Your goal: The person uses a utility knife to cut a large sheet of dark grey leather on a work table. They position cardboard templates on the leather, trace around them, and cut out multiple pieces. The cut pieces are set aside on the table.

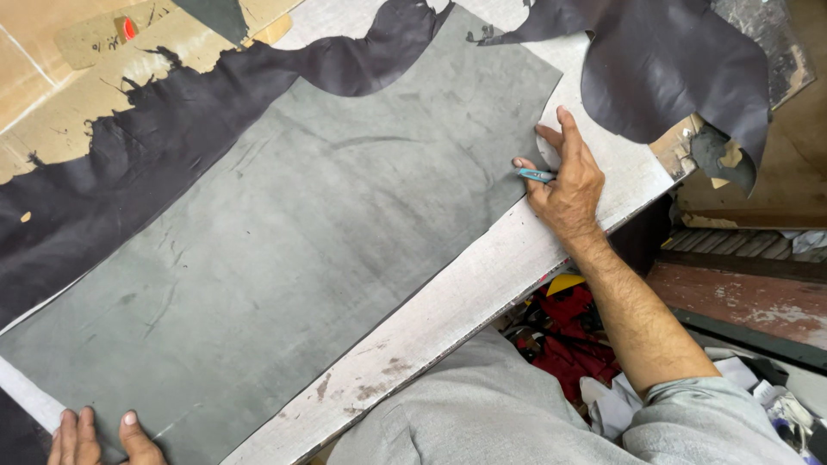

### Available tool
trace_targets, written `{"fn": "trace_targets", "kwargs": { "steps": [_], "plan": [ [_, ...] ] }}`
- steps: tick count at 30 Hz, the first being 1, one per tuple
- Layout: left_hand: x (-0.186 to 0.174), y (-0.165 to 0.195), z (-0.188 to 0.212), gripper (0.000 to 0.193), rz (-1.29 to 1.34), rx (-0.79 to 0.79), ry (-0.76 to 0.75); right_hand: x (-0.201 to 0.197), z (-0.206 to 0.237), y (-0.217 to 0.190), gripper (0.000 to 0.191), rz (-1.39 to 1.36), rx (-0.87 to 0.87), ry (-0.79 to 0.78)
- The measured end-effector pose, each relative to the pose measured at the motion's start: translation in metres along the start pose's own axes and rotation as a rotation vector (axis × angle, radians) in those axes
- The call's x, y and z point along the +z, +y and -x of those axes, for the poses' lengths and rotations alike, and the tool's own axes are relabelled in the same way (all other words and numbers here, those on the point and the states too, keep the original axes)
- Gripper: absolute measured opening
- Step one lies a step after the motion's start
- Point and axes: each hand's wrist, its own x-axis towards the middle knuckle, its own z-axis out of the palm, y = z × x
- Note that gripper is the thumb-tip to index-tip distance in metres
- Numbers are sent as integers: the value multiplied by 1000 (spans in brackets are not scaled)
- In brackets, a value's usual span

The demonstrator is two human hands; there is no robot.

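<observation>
Both hands, left hand [95, 439] and right hand [564, 176], press the grey leather sheet [284, 250] flat.

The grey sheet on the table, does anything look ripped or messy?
The grey sheet lies flat with clean edges, held by the left hand and right hand. The dark hide beside it has ragged, jagged edges, and the white table is stained near its front edge.

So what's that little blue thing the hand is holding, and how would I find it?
Start at the big grey sheet of leather spread over the pale worktable. Follow its right-hand edge to the person's right hand, which rests there. The small light-blue tool pokes out between the fingers; it is the only bright blue, thin thing among the grey and dark purple-black hides.
</observation>
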Motion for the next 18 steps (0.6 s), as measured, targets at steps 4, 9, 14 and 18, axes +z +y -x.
{"fn": "trace_targets", "kwargs": {
  "steps": [4,9,14,18],
  "plan": [
    [-11,20,-7,42,24,-82,-46,0,2,8,74,20,6,-58],
    [-19,39,-15,42,-24,-164,-109,-11,-2,14,35,-62,-6,-112],
    [-27,47,-17,40,60,-206,-128,-14,-5,8,18,-64,-41,-96],
    [-18,45,-18,40,39,-210,-74,-16,-9,4,18,-37,-52,-79]
  ]
}}
